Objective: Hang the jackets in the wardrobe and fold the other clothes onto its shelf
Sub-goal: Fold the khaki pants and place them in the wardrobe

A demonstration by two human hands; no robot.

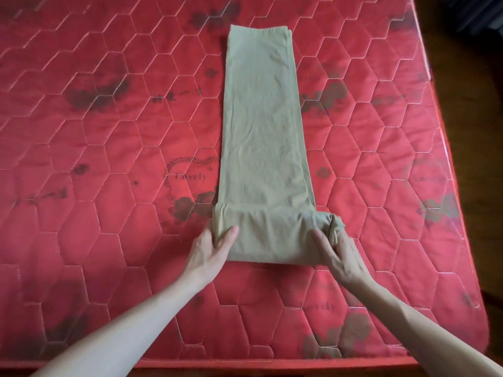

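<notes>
While both hands work the near end, khaki trousers [261, 126] lying lengthwise mid-mattress [81, 131], near end turned over into a thick fold. Left hand [212, 246] pinching the fold's left corner, thumb on top; right hand [337, 248] gripping its right corner, fingers curled round the bunched edge. Likely risk: uneven pull skewing the fold, or loose layers at the right corner slipping out.

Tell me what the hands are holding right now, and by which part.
Both hands hold the khaki trousers by the folded-over near end: the left hand grips its left corner, the right hand its right corner, on the red mattress.
</notes>
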